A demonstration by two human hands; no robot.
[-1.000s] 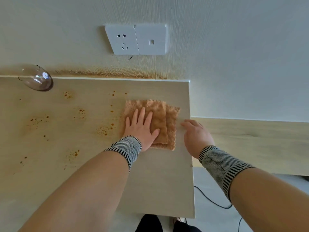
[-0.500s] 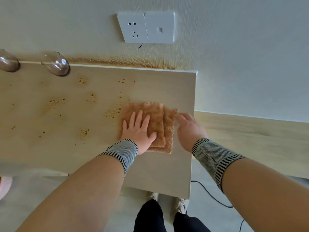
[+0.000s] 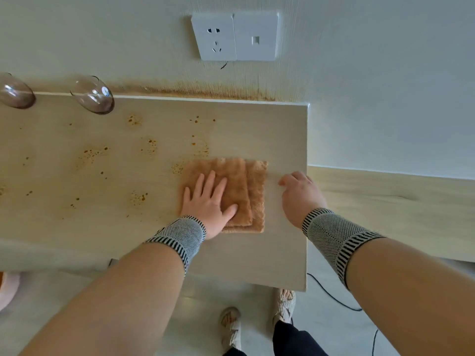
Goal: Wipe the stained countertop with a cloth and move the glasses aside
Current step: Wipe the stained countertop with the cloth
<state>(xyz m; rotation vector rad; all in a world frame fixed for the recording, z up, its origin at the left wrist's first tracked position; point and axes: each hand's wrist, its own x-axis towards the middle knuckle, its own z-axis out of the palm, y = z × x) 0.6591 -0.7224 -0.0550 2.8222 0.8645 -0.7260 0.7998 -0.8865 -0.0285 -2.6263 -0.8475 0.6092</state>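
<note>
Nearest to me, at the right end of the pale wood-grain countertop (image 3: 270,253), my left hand (image 3: 209,201) lies flat with its fingers spread, pressing down on the folded tan terry cloth (image 3: 246,191). Over the last second the cloth has come back toward the near edge, away from the wall, and the strip of counter it crossed looks free of spots; I judge that one wiping stroke is done. My right hand (image 3: 299,196) sat against the cloth's right edge half a second ago; now it is apart from it, resting at the counter's right edge with fingers loosely curled and holding nothing.

Left of the cloth and farther back, orange-brown speckled stains (image 3: 149,147) are scattered over most of the surface, one patch touching the cloth's far left corner. So the wiping has barely begun, and the next strokes should go leftward.

At the far left, against the wall, two clear rounded drinking glasses (image 3: 93,95) stand on the countertop, one cut by the frame's edge. Neither hand is near them, so moving them is not yet done. Beyond, a brown stain streak (image 3: 200,91) runs along the wall's foot, below a white wall socket (image 3: 235,37).
</note>
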